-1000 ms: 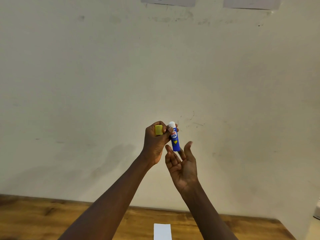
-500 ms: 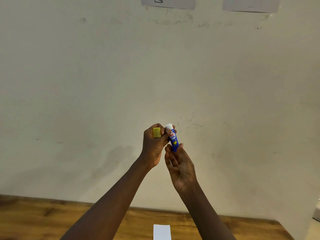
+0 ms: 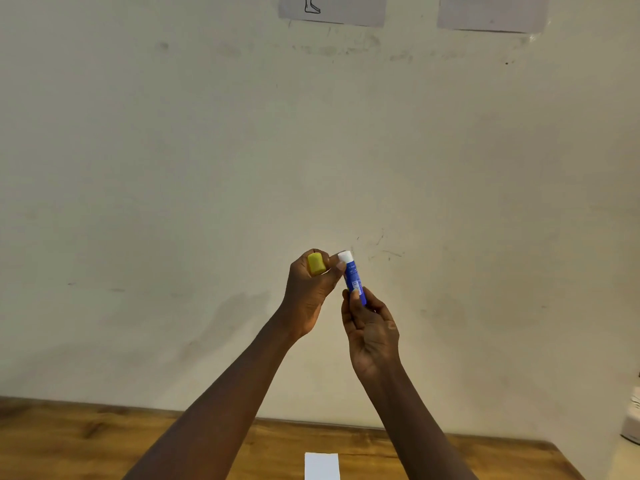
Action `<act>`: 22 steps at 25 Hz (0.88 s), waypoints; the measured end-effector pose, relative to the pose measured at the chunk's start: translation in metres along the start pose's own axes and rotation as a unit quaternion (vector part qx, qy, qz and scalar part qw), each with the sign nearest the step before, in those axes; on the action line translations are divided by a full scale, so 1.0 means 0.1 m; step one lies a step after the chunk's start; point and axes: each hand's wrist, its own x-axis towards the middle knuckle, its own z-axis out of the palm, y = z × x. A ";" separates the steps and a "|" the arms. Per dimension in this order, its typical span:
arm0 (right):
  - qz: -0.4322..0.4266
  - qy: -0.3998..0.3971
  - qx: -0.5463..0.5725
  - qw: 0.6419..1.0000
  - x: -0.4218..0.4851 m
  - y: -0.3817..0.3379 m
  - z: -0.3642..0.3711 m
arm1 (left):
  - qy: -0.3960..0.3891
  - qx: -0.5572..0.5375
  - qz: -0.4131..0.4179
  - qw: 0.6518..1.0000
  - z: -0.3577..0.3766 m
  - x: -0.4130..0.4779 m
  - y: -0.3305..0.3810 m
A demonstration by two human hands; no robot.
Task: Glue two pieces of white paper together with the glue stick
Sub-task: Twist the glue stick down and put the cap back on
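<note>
The step in hand looks like readying the glue: the blue plastic glue stick with its white tip exposed [image 3: 354, 278] is standing nearly upright at the centre of the frame, held up in front of the pale wall [image 3: 173, 168]. The right hand [image 3: 370, 327] is grasping its lower end between thumb and fingers, probably turning the base to raise the glue. The left hand [image 3: 311, 289] is clenching the small yellow cap [image 3: 316, 264] in its curled fingers while its thumb and forefinger are steadying the stick's upper part.

Only one small white rectangle of paper [image 3: 321, 465] is showing, lying flat at the bottom centre of the frame on the brown wooden table [image 3: 86, 438]; the frame's lower edge is cutting it off, and I cannot tell where the second piece is.

Next, the stick needs bringing down, tip first, onto that paper. The way is looking open: both hands are hanging well above the table, and the table's right edge, at the lower right, is lying well apart from the paper.
</note>
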 end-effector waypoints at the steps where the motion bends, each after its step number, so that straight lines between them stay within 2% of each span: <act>1: 0.008 -0.004 0.020 1.000 0.00 -0.01 -0.02 | -0.023 -0.039 -0.026 0.999 0.00 0.00 0.03; 4: 0.033 -0.035 0.076 0.996 -0.02 -0.02 -0.05 | -0.080 -0.148 -0.105 0.980 0.01 0.03 0.07; 7: 0.047 -0.066 0.069 0.994 -0.05 0.00 -0.04 | -0.079 -0.187 -0.107 0.973 0.01 0.03 0.08; 12: 0.049 -0.064 -0.006 0.997 -0.05 -0.02 -0.01 | -0.090 -0.157 -0.091 0.979 0.02 0.02 0.07; 17: 0.038 -0.047 -0.022 0.998 -0.05 -0.03 -0.02 | -0.105 -0.133 -0.084 0.982 0.01 0.04 0.04; 22: 0.008 -0.018 -0.063 0.998 -0.06 -0.06 -0.01 | -0.115 -0.053 -0.054 0.990 -0.04 0.09 0.06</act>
